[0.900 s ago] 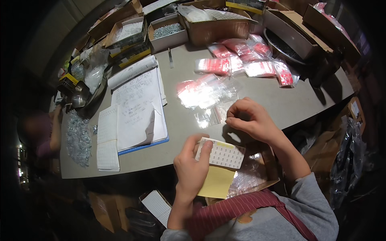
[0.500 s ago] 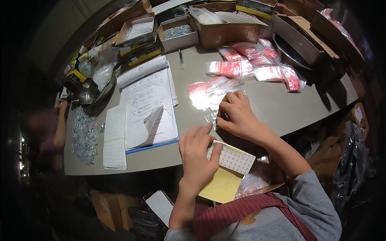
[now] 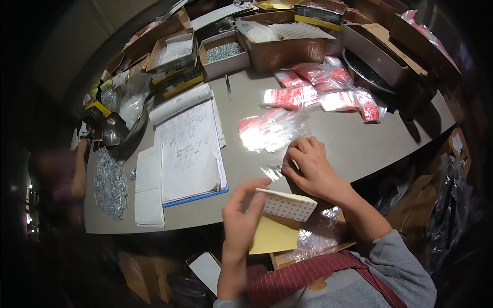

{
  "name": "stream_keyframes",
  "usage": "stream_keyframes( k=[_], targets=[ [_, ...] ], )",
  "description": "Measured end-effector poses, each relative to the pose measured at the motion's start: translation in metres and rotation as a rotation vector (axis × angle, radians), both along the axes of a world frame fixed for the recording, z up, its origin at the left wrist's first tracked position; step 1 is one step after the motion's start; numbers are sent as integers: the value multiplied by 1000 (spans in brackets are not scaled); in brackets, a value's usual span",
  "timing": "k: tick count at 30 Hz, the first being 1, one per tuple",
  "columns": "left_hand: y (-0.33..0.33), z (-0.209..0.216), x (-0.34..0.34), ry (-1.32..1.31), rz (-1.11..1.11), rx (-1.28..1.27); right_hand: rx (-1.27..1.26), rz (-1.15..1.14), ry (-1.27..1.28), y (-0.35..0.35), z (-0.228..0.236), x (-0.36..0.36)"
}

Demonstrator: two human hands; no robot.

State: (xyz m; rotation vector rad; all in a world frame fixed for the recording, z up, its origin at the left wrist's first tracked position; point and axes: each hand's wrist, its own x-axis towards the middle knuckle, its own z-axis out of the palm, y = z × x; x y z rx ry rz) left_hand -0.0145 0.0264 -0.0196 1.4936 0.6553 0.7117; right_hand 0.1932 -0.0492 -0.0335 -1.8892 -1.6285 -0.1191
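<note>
My left hand [image 3: 237, 223] grips a white label sheet [image 3: 288, 206] printed with rows of small marks, its thumb over the near corner. A yellow backing sheet [image 3: 276, 237] hangs below it. The label sheet is tilted up, just off the table's front edge. My right hand [image 3: 312, 168] rests by that edge with bent fingers closed on a small clear plastic bag [image 3: 272, 172], partly hidden by the fingers. Just beyond lies a loose heap of clear zip bags [image 3: 272, 132] with red print.
Bundled red-and-white bags [image 3: 308, 92] lie farther back. A blue clipboard [image 3: 197, 197] with written pages sits left, beside heaped metal screws [image 3: 110, 187]. Boxes, including a white box of small metal parts [image 3: 224, 54], line the back. Another person's arm [image 3: 79, 169] is at far left.
The label sheet has tipped more steeply as my left hand shifted slightly down and left. The clipboard's curled page now lies flatter. The whole view has shifted a little.
</note>
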Motion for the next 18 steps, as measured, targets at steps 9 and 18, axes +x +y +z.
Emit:
stream_keyframes(
  k=[9,18],
  targets=[
    [18,28,-16,-157,-17,-314,-7,323,737,-20,15,2],
    [-1,24,22,215,-184,406,-57,334,609,-45,28,-4]
  ],
)
